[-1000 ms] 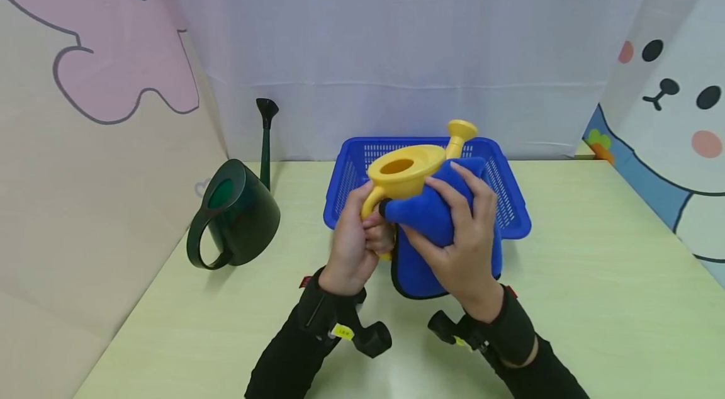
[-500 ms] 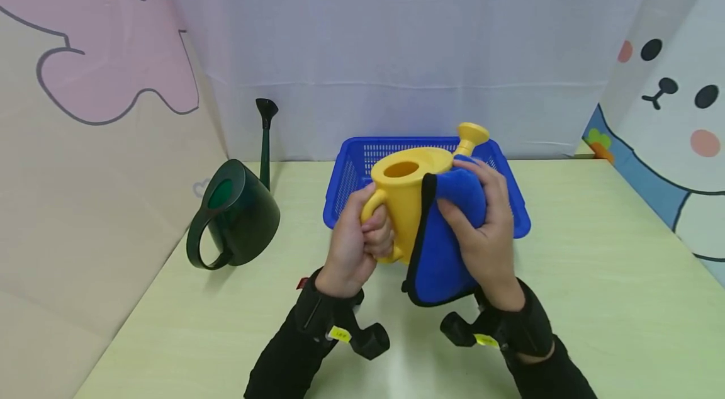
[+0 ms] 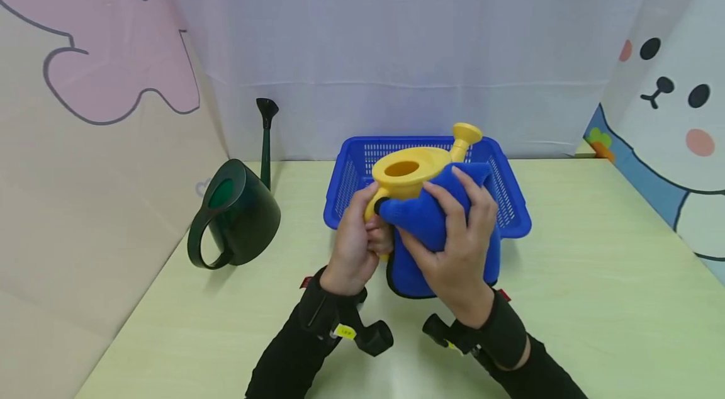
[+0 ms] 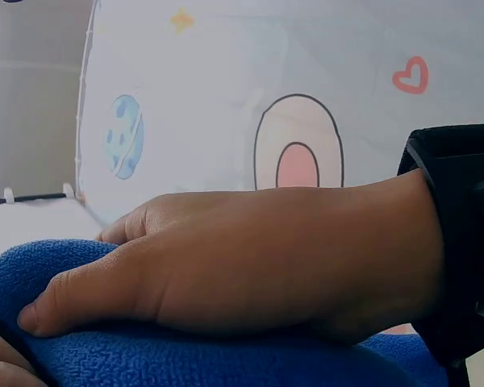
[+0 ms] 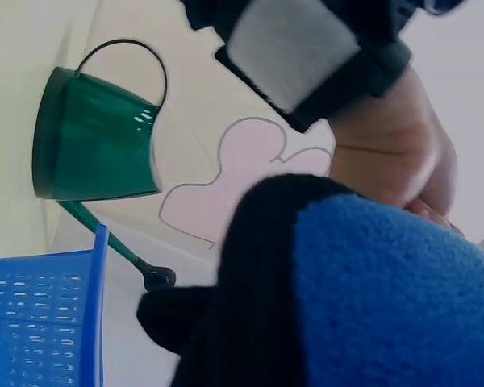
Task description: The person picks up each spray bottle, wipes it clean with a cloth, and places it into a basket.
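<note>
My left hand (image 3: 354,251) grips the handle of a yellow watering can (image 3: 433,160), lifted above the table with its spout pointing away to the right. A blue cloth (image 3: 410,270) with black edging lies over the can's near right side. My right hand (image 3: 461,245) holds this cloth against the can with spread, bent fingers. Most of the can's body is hidden behind the cloth. In the left wrist view, the right hand (image 4: 250,262) lies on the bunched blue cloth (image 4: 185,359). The right wrist view has the cloth (image 5: 387,282) close up, partly covering the left hand (image 5: 395,149).
A dark green watering can (image 3: 252,223) stands on the table (image 3: 595,273) at the left. Behind my hands is a blue perforated basket (image 3: 512,210). A white curtain (image 3: 396,40) hangs at the table's back edge, with cartoon-printed sheets on both sides.
The right hand and cloth moved out to the right across the can, then back left toward the handle. The left hand keeps its grip, and the yellow can shifts only slightly.
</note>
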The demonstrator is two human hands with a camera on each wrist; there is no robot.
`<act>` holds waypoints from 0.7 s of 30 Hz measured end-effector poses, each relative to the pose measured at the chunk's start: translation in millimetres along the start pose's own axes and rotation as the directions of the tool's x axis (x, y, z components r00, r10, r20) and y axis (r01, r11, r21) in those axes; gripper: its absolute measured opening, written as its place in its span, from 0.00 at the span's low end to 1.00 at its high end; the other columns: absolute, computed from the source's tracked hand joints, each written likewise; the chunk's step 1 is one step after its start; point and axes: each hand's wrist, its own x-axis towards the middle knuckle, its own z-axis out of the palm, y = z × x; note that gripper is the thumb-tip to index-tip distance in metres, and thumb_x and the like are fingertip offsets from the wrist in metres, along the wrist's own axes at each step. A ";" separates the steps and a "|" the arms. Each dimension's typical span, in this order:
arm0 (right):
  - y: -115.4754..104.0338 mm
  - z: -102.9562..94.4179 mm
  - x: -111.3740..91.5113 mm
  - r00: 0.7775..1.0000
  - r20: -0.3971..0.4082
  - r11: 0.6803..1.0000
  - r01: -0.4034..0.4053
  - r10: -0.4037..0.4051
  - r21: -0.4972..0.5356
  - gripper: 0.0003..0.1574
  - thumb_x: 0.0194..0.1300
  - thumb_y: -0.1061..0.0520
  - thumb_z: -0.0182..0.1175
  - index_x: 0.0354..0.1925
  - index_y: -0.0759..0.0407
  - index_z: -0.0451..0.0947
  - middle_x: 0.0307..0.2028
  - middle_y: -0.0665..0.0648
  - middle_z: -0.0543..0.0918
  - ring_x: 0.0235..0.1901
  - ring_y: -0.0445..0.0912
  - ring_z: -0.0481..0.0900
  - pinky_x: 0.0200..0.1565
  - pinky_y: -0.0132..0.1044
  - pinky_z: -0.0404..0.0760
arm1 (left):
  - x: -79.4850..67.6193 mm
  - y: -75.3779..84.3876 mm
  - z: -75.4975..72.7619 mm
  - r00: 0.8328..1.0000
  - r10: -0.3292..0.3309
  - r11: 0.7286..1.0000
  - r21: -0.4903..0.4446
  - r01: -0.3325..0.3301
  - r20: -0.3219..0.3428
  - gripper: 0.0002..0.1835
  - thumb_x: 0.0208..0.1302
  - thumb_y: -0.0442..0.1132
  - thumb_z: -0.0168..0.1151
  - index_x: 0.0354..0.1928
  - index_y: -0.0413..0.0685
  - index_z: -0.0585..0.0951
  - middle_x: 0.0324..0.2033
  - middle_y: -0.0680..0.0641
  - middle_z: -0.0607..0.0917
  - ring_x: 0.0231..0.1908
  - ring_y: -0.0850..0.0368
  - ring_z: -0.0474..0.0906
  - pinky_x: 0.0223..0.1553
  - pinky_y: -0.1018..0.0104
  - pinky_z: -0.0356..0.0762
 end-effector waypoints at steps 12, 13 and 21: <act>15.7 -24.5 17.3 0.939 0.172 0.896 -0.338 0.299 0.288 0.33 0.59 0.44 0.59 0.55 0.63 0.68 0.58 0.57 0.69 0.56 0.47 0.68 0.55 0.38 0.69 | -4.3 1.7 -2.0 0.992 0.008 0.999 0.034 -0.012 0.124 0.26 0.70 0.49 0.32 0.10 0.57 0.58 0.05 0.62 0.60 0.07 0.66 0.52 0.13 0.72 0.48; 16.9 -26.5 18.9 0.925 0.194 0.867 -0.374 0.325 0.330 0.30 0.60 0.48 0.59 0.56 0.62 0.68 0.57 0.55 0.70 0.55 0.46 0.69 0.54 0.34 0.71 | -4.8 1.9 -2.0 0.992 0.006 0.999 0.039 -0.011 0.127 0.26 0.70 0.49 0.32 0.10 0.56 0.58 0.05 0.61 0.60 0.07 0.65 0.53 0.13 0.72 0.48; 20.3 -28.4 20.5 0.879 0.249 0.759 -0.477 0.407 0.444 0.25 0.61 0.57 0.57 0.57 0.59 0.68 0.55 0.54 0.71 0.50 0.44 0.73 0.48 0.28 0.75 | -5.8 1.4 -2.8 0.991 0.004 0.998 0.057 -0.011 0.134 0.26 0.70 0.49 0.32 0.11 0.55 0.57 0.05 0.60 0.60 0.08 0.64 0.53 0.13 0.72 0.50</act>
